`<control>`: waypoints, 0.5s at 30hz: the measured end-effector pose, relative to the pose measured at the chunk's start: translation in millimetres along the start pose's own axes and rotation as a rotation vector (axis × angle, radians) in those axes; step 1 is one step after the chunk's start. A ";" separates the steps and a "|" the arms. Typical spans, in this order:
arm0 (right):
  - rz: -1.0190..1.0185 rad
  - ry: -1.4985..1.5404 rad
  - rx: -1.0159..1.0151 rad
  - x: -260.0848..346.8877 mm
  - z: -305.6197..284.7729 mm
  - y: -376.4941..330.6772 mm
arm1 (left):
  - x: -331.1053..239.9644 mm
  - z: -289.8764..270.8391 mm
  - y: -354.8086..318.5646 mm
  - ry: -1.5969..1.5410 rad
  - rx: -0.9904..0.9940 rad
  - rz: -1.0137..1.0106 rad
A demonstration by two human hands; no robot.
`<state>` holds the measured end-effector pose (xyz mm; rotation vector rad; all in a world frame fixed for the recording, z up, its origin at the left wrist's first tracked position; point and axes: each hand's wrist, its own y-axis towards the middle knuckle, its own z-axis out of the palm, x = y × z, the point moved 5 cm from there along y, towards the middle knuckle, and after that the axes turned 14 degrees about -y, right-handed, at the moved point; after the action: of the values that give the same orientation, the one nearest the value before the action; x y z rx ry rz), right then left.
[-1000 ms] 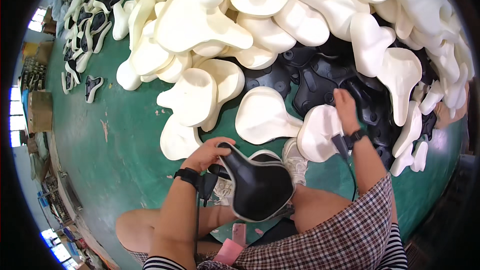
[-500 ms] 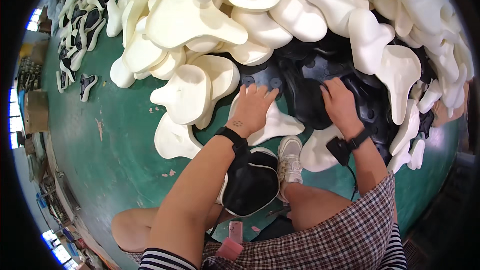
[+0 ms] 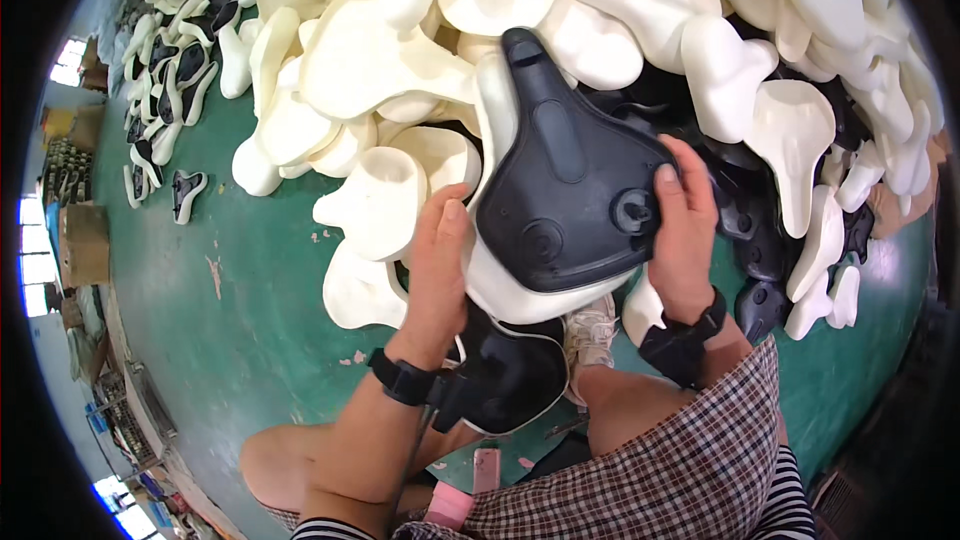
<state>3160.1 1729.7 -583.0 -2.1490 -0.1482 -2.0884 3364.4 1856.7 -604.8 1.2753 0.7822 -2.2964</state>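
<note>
In front of me a black plastic saddle base (image 3: 585, 210), underside up, lies over a cream foam saddle pad (image 3: 545, 307), narrow noses pointing away. The pad shows along the left and near edges. My right hand (image 3: 686, 225) grips the base at its right edge, thumb on top, beside a round boss. My left hand (image 3: 440, 255) presses against the pad's left side, thumb upright and fingers partly hidden behind it. Below them, by my shoe, a saddle piece (image 3: 510, 380) with a black face and pale rim rests between my legs.
A tall heap of cream foam saddle pads (image 3: 375, 50) fills the far side. Loose black saddle bases (image 3: 760, 240) lie at the right, among more pads. Pieced saddles (image 3: 185, 65) spread across the green floor (image 3: 250, 270) at far left. A pink phone-like object (image 3: 487, 470) is near my lap.
My right hand has picked up a black saddle base and brought it over a foam pad, which is now raised between my hands. My left hand has moved left to the pad's side.
</note>
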 end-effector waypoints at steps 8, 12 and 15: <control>-0.155 -0.448 0.039 -35.3 -2.2 -5.5 | 24.8 23.0 -8.6 -0.374 0.062 -0.275; -0.186 -0.554 0.027 -50.8 -5.8 -6.8 | 37.4 17.4 -6.6 -0.329 0.040 -0.262; -0.098 -0.593 0.088 -50.5 -6.6 -6.8 | 39.8 8.5 -8.7 -0.327 0.014 -0.301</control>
<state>3150.9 1736.6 -633.1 -2.6761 -0.4022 -1.3865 3333.8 1855.0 -633.0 0.7949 0.8882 -2.6586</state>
